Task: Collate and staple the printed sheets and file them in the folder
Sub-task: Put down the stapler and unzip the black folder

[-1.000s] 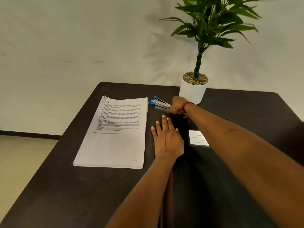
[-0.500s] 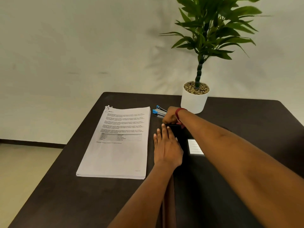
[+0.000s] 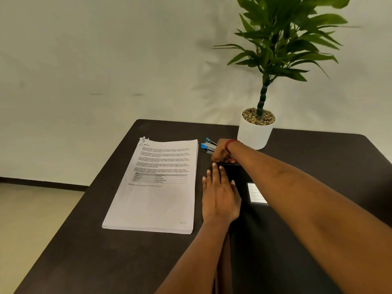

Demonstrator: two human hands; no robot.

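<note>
Centre: left hand [image 3: 220,200] lies flat, fingers straight, on black folder [image 3: 265,240]; right hand [image 3: 221,150] pinches its far edge beside blue stapler [image 3: 206,145]. Printed sheets [image 3: 157,198] centre-left, print illegible; folder label [image 3: 256,193] ruled.

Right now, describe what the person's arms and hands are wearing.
The left arm and right arm are bare as far up as the view shows, with no sleeves. Neither the left hand nor the right hand is gloved. A thin red band circles the right wrist. The left hand shows no ring or watch.
</note>
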